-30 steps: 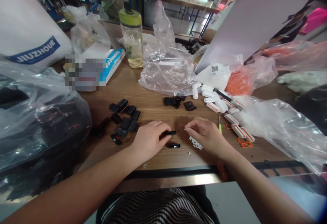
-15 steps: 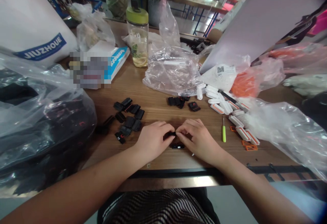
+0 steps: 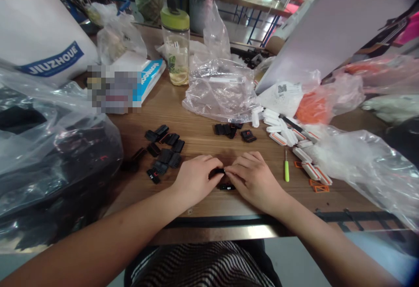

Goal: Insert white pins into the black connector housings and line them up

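Near the front of the table, my left hand (image 3: 195,180) pinches a small black plastic connector (image 3: 216,172) between thumb and fingers. My right hand (image 3: 255,183) meets it from the other side, its fingertips closed at the connector's right end. The fingers cover much of that part, so its details are hidden. Just below the fingertips, a second black connector (image 3: 225,187) with a pale spot lies on the wood, partly behind my right fingers. To the left is a loose group of black connectors (image 3: 166,156), some with orange edges. Several more black connectors (image 3: 225,129) lie beyond my hands.
White connectors with orange strips (image 3: 290,136) spread at the right, near a yellow-green screwdriver (image 3: 286,171) and orange frames (image 3: 321,187). Clear plastic bags (image 3: 222,90) and a green-lidded bottle (image 3: 176,47) stand behind. A big bag of black parts (image 3: 59,160) fills the left.
My right hand's fingers have shifted slightly and drawn closer together at the connector's end. A small white bit beside that hand is no longer visible. My left hand stays in place.
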Motion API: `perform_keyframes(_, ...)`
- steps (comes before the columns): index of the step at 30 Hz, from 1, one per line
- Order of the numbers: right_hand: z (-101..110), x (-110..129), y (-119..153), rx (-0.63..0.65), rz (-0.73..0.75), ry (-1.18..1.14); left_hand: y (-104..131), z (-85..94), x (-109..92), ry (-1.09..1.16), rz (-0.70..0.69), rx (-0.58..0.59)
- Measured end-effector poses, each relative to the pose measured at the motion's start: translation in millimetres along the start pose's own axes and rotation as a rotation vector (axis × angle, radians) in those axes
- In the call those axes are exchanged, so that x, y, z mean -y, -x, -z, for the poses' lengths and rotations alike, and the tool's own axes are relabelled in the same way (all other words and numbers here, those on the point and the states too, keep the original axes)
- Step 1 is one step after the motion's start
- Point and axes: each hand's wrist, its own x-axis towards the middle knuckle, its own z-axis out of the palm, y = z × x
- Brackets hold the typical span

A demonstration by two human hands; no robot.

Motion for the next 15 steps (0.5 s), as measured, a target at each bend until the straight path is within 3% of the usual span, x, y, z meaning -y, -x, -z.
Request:
perform_keyframes(9,-0.7,1.4,1.8,-0.002,0.023,0.063,0.1,0.2,-1.1,0.027,-0.001,-0.015)
perform_keyframes(12,5.7,2.5,-1.9,0.058,0.053,0.099,0.2,1.3,-1.6,0.017,0.006,0.002)
perform_keyframes(15,16.2,-9.5,-0.2,0.004,0.001,0.011,0.7,1.6,-0.4,0.024,-0.007,0.006)
